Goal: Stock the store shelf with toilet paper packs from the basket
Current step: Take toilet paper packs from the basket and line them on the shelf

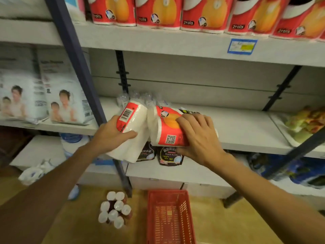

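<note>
My left hand (112, 134) grips a red-and-white toilet paper pack (131, 131), tilted, its barcode end up, at the front edge of the middle shelf (246, 131). My right hand (198, 136) grips a second red-and-white pack (165, 127) lying on its side at the shelf's front edge, right beside the first. The two packs touch. On the floor below stands the red basket (169, 217), with nothing showing inside. A row of the same red packs (158, 13) fills the shelf above.
A dark blue upright post (82, 74) runs just left of my left hand. Diaper packs (65, 103) sit on the left shelf, clear-wrapped items (144, 99) at the back of the middle shelf, colourful goods (306, 122) at its right. A bottle pack (114, 210) stands beside the basket.
</note>
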Action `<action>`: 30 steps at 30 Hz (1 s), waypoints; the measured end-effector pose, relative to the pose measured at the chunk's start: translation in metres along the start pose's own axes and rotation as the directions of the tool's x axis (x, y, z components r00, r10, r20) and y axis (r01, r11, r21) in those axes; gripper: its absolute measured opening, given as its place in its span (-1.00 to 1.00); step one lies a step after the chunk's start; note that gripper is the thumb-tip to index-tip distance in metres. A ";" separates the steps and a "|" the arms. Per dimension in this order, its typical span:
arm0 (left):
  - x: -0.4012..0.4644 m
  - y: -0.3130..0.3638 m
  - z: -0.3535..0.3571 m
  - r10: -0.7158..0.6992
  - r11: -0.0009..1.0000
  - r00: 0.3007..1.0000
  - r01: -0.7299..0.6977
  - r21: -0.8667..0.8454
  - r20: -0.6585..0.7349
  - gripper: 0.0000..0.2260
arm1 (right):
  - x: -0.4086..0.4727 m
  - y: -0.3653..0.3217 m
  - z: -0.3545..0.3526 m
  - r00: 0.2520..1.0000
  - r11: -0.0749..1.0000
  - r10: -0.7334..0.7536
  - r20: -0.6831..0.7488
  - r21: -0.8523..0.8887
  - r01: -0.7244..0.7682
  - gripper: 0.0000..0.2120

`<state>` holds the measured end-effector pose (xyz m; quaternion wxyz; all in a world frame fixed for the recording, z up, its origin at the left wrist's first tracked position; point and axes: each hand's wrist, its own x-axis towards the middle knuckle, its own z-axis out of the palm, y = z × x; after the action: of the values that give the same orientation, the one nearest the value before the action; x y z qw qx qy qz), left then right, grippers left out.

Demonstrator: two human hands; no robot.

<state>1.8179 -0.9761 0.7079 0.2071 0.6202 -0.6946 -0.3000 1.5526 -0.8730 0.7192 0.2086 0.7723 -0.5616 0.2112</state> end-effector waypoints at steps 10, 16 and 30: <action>-0.024 0.055 -0.076 0.112 0.962 0.991 -0.127 -0.241 -0.077 -0.49 | 0.039 0.035 -0.079 0.927 0.962 -0.262 -0.269 -0.146 0.229 -0.53; -0.030 0.098 -0.084 0.146 0.893 0.986 -0.168 -0.418 -0.084 -0.37 | 0.058 0.023 -0.111 0.986 0.992 -0.013 -0.169 0.120 0.034 -0.25; -0.014 0.142 -0.097 0.182 0.824 0.983 -0.162 -0.543 -0.018 -0.66 | 0.091 0.018 -0.150 0.934 0.305 0.341 0.109 0.927 -0.220 -0.80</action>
<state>1.7788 -0.9707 0.8761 0.3880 0.4658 -0.6379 -0.4749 1.5473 -0.8653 0.8958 -0.2734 0.6309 -0.4569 0.5643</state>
